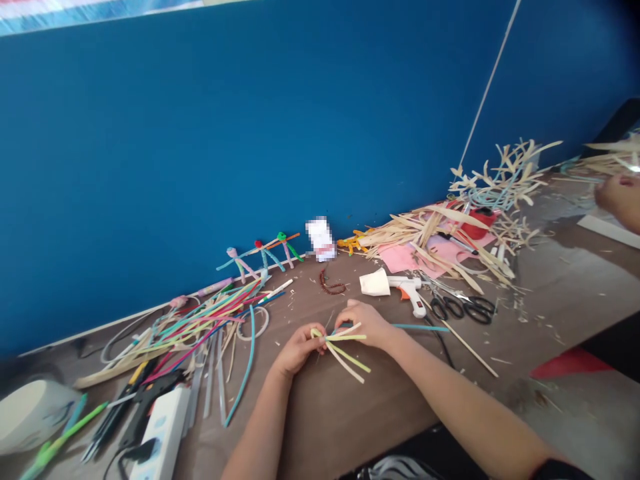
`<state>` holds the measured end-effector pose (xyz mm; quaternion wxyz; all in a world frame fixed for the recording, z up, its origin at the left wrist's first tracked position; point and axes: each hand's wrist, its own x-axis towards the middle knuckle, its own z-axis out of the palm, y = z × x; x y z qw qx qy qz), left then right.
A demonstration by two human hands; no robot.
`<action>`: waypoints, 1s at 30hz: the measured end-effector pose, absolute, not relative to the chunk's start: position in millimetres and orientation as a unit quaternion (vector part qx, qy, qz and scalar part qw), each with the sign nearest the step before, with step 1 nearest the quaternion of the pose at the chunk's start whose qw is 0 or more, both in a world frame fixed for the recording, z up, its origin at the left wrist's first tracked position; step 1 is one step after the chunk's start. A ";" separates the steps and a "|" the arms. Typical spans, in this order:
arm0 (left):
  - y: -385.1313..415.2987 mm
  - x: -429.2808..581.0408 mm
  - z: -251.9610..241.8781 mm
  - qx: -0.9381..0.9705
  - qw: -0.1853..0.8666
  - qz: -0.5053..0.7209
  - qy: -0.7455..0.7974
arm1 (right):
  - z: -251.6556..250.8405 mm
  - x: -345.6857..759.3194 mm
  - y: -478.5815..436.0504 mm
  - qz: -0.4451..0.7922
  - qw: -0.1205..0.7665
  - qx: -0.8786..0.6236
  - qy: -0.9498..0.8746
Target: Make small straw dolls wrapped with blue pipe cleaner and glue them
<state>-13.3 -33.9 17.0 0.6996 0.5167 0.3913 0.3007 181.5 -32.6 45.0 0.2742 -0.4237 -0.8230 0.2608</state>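
The left hand (pixel 297 348) and right hand (pixel 363 323) both pinch narrowly on the pale yellow strips (pixel 345 347), which fan out between the fingertips, and keeping that pinch tight right at the crossing should best stop the strips slipping apart.

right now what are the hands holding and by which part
The left hand and right hand pinch a bundle of pale yellow strips at its gathered centre, the ends fanning free.

glue gun (pixel 409 291), scissors (pixel 463 308), power strip (pixel 165 427)
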 end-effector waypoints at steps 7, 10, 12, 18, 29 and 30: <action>-35.7 -7.6 19.9 0.581 0.664 0.254 0.396 | 46.8 189.1 -16.4 0.509 0.171 -0.411 -0.737; -37.1 -4.5 21.0 0.600 0.638 0.255 0.411 | 46.9 189.2 -13.3 0.531 0.137 -0.409 -0.729; -37.7 -2.6 21.9 0.608 0.623 0.254 0.421 | 49.1 189.5 -12.4 0.527 0.125 -0.409 -0.735; -38.3 0.9 20.7 0.619 0.596 0.259 0.440 | 56.8 192.8 -13.2 0.527 0.099 -0.396 -0.745; -36.0 4.1 15.6 0.621 0.578 0.258 0.462 | 82.0 193.3 -17.0 0.393 0.070 -0.360 -0.843; -35.5 4.2 13.8 0.620 0.577 0.261 0.464 | 85.8 191.5 -19.6 0.349 0.073 -0.363 -0.861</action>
